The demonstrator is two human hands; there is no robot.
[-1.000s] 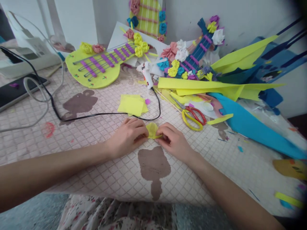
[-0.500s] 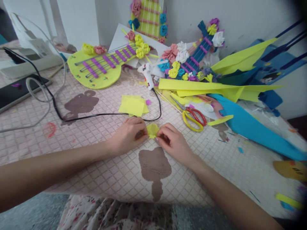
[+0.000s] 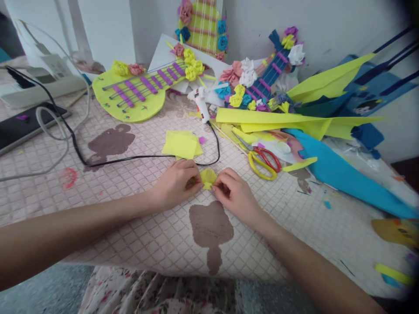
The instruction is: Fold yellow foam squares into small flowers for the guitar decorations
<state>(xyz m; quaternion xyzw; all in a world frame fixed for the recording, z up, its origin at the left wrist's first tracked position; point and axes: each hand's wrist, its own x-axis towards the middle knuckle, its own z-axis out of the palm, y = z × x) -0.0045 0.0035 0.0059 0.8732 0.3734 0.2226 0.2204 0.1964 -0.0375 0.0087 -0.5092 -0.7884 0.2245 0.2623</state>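
Both left hand [image 3: 176, 184] and right hand [image 3: 235, 192] pinch yellow scrap [image 3: 207, 176]; long axis unclear.

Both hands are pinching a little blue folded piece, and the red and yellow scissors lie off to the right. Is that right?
Not quite: the head view shows the little folded piece pinched by the left hand and right hand is yellow, not blue. The red and yellow scissors do lie off to the right.

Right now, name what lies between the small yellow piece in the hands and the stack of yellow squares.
In the head view, the black glue-gun cord crosses between the small yellow piece and the stack of yellow squares.
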